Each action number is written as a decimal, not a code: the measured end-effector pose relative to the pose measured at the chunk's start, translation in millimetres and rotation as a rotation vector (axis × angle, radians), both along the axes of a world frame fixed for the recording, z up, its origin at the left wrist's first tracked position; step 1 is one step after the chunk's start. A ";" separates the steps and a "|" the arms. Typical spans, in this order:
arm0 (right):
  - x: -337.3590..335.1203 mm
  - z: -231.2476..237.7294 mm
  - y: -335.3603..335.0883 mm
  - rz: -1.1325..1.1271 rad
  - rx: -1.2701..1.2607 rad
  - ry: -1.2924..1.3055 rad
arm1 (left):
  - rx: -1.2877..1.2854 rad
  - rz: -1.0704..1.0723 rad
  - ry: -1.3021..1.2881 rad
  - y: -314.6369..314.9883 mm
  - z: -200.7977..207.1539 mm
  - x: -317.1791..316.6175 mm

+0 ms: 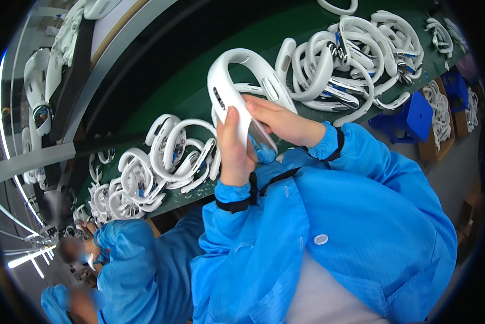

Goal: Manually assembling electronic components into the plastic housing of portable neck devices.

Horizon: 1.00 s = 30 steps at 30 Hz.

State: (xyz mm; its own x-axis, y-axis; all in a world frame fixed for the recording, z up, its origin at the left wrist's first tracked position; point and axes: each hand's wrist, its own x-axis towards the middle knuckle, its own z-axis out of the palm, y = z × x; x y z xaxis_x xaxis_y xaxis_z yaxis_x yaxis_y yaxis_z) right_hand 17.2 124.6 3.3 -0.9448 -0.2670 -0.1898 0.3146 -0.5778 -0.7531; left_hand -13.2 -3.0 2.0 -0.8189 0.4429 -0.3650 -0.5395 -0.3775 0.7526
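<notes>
A white U-shaped neck fan (217,81) is held up in front of me, its curved end pointing away. My left hand (234,154) is closed round one arm of it, thumb lying along the white shell near a row of dark slots. My right hand (285,123) grips it from the other side, fingers on the shell near the left thumb. A glossy, mirror-like strip faces me at the near end of the held arm. Both palms' inner sides are hidden.
Beyond my right hand, a heap of white neck fans (318,70) lies on the green bench (199,202). Another pile (172,156) is to the left. Blue plastic stools (410,116) and a cardboard box (441,143) stand at right. A co-worker in blue (131,254) sits at lower left.
</notes>
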 end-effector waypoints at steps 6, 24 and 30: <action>-7.0 -34.2 -6.2 -0.019 0.269 0.199 | -0.890 0.243 0.855 -11.6 -50.3 -14.6; -231.2 -199.7 52.9 0.070 1.921 0.069 | -0.987 0.406 0.160 -197.8 -149.0 22.3; -172.3 -218.1 88.1 -0.080 1.846 0.226 | -1.640 0.105 0.770 -171.9 -122.8 3.6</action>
